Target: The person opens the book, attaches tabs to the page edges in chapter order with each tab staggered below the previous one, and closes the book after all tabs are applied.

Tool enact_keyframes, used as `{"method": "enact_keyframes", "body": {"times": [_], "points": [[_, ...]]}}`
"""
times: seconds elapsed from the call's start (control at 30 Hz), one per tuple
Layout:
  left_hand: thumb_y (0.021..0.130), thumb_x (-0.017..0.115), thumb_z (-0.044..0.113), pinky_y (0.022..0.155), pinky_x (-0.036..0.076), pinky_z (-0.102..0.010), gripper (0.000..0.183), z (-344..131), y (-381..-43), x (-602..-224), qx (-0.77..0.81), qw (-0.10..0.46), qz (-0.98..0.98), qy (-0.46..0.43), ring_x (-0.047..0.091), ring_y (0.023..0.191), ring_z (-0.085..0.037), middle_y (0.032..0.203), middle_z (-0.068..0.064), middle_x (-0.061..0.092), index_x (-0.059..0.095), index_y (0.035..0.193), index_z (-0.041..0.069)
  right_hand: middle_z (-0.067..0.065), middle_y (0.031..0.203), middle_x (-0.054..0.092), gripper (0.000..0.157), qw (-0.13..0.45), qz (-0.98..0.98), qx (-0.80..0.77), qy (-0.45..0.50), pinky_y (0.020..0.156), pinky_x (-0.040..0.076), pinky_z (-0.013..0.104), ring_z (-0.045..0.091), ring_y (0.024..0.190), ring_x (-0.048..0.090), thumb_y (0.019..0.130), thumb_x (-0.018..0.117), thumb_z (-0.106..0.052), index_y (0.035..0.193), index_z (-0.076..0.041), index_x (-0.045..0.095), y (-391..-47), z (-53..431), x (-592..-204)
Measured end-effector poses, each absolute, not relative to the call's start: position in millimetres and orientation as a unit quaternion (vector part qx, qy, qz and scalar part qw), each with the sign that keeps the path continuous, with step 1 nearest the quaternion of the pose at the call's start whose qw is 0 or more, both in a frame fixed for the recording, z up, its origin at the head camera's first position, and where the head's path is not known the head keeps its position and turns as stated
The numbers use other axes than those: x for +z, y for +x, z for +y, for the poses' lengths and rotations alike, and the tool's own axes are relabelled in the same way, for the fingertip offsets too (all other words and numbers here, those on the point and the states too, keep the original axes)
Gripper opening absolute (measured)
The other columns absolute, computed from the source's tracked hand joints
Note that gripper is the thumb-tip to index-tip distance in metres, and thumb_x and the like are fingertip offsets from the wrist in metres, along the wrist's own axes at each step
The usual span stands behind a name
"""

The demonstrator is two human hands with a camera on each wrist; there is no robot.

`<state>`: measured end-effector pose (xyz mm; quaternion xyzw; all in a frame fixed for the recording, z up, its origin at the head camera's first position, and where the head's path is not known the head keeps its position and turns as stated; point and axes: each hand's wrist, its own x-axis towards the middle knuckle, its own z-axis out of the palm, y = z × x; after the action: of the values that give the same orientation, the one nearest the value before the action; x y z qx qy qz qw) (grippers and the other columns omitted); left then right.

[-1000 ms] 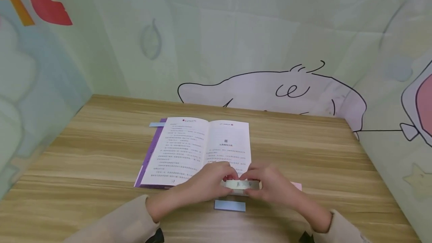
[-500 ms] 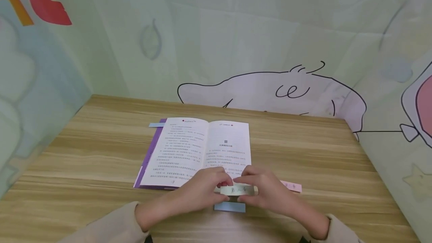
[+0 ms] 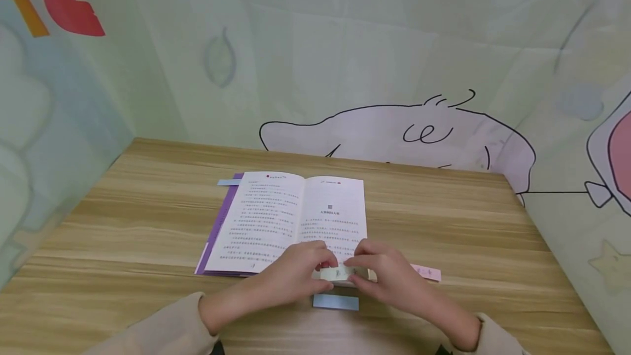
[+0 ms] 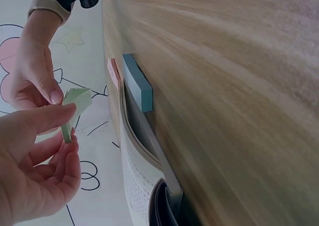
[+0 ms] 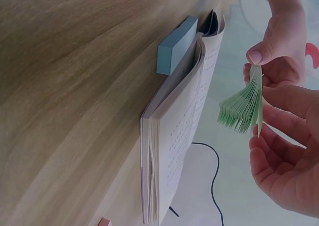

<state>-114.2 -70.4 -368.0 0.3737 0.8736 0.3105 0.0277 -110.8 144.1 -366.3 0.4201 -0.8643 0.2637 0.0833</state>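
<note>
Lower centre, my left grip (image 3: 307, 269) pinches the green pad (image 5: 241, 109); my right grip (image 3: 382, 271), seemingly its top sheet (image 3: 337, 274), best peeled slowly.

Fanned pale green sticky-note pad (image 5: 241, 109)

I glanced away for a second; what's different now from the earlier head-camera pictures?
Since the first picture, the green pad has shifted slightly left, along with the left hand and right hand. More of the pink strip now shows beside the right hand. Neither hand has visibly let go of the pad. The blue pad and open book stayed put.
</note>
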Motion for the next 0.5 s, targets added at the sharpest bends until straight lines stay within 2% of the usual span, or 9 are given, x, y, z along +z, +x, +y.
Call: {"method": "enact_keyframes", "body": {"times": [0.5], "points": [[0.072, 0.077, 0.013, 0.062, 0.041, -0.016, 0.017, -68.4, -115.2, -368.1, 0.301, 0.025, 0.875, 0.378, 0.048, 0.069, -0.007, 0.076, 0.009, 0.051, 0.067, 0.085, 0.010, -0.008, 0.080, 0.058, 0.016, 0.076, -0.873, 0.274, 0.396, 0.064, 0.046, 0.016, 0.004, 0.072, 0.051, 0.070, 0.079, -0.005, 0.083, -0.010, 0.072, -109.2, 142.6, -365.6]]}}
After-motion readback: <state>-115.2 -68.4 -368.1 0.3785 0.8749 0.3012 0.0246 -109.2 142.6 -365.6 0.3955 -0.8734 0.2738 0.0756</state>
